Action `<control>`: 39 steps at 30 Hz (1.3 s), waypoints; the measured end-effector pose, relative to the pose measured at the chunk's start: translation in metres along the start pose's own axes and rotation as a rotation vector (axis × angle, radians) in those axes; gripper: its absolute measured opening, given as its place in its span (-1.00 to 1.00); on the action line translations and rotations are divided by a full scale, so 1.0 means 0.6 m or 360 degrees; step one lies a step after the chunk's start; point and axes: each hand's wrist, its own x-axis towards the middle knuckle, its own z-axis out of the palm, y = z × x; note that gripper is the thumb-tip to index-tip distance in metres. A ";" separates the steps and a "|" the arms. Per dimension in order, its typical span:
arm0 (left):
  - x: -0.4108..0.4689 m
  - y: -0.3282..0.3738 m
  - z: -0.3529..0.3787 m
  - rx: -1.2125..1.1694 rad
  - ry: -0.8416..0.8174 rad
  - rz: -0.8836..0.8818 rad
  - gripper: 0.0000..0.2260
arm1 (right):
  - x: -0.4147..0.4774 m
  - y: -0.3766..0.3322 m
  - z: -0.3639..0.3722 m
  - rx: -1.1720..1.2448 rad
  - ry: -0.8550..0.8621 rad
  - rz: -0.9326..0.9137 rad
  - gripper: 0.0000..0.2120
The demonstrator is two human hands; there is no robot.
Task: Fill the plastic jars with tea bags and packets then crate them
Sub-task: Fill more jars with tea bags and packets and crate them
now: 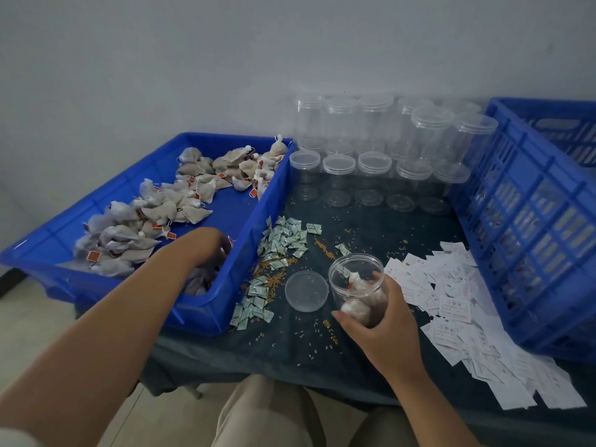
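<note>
My right hand [383, 321] grips an open clear plastic jar [356, 287], tilted toward me, with a few tea bags inside. Its lid [306, 291] lies flat on the dark table just left of it. My left hand [209, 246] reaches down into the near right corner of the blue tray [200, 314], among tea bags [129, 233]; its fingers are hidden behind the wrist and the tray wall. Small green packets [283, 240] lie scattered between the tray and the jar.
Several empty lidded jars [374, 162] stand stacked at the back of the table. A tall blue slatted crate [532, 227] stands at the right. White paper slips [451, 304] spread in front of it. Loose grains litter the dark cloth.
</note>
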 end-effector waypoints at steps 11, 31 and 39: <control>-0.059 -0.006 -0.064 -0.1674 0.0781 -0.0186 -0.81 | 0.001 -0.005 -0.002 0.0019 -0.0016 0.0001 -0.29; -0.162 0.313 -0.098 -0.1491 0.0328 0.0930 -0.79 | -0.002 -0.009 -0.008 0.0064 -0.0017 -0.0017 -0.25; -0.158 0.322 -0.067 -0.1346 -0.0022 0.0872 -0.79 | 0.001 -0.001 -0.006 0.0136 0.0021 -0.0034 -0.30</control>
